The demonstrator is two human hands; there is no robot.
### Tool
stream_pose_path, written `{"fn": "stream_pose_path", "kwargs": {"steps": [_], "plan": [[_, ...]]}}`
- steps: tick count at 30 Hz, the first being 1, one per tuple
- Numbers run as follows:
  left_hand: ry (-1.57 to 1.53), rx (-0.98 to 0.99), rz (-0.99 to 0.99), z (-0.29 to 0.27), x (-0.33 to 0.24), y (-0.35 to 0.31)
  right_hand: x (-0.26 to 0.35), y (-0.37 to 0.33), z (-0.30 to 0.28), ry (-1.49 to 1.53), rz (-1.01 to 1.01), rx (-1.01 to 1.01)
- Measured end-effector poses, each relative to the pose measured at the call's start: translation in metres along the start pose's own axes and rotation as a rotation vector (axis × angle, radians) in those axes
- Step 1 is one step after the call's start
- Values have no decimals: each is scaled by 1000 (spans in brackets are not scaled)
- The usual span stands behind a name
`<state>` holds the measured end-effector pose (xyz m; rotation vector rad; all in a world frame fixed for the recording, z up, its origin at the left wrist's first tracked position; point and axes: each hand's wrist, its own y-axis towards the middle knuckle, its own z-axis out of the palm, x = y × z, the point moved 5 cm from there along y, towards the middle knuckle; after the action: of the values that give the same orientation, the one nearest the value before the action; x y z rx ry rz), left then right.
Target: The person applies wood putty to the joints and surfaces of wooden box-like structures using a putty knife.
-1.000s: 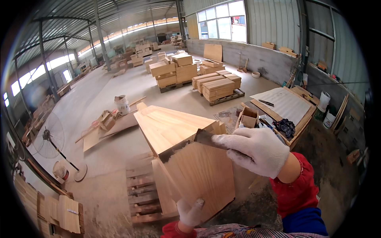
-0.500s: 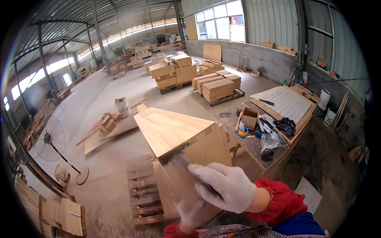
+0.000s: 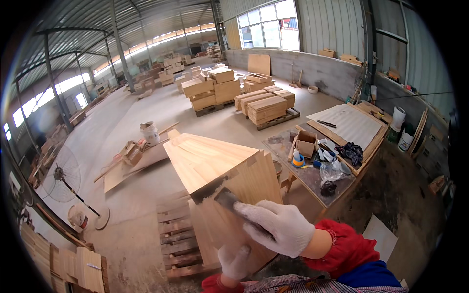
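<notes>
My right hand, in a white knit glove, is closed round a putty knife. The blade lies against the upper part of a pale wooden box's near face, just right of a dark smeared patch along its top edge. The box has a broad, tapering, striped wood top pointing away from me. Lower down, my left hand, gloved too, is beside the box's lower near side with thumb and fingers apart. Whether its palm touches the wood is hard to make out.
A slatted pallet lies under and left of the box. At right, a worktable carries a small carton, a blue-and-orange tape roll and plastic bags. Stacked boards stand beyond. A floor fan and a bucket are at left.
The putty knife's blade has moved right, off the box's front left corner, uncovering the dark patch. My left hand stays almost in place, and the view has shifted slightly.
</notes>
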<state>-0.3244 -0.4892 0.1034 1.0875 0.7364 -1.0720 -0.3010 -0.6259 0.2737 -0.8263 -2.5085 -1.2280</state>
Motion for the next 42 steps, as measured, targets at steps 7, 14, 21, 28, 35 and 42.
{"fn": "stream_pose_path", "kwargs": {"steps": [7, 14, 21, 28, 35, 42], "plan": [[1, -64, 18, -2, 0, 1, 24, 26, -12, -223, -161, 152], [67, -118, -22, -7, 1, -4, -16, 30, -70, -464, 12, 231], [1, -100, -45, 0, -5, -2, -2, 18, -41, -151, 18, 7], [3, -54, -4, -5, -1, -4, -18, 39, -32, -132, -68, -112], [21, -20, -38, -11, 4, -9, 11, 33, -30, -359, -162, 165], [3, -85, -6, -9, -3, -11, -22, 26, -76, -367, -6, 115]]}}
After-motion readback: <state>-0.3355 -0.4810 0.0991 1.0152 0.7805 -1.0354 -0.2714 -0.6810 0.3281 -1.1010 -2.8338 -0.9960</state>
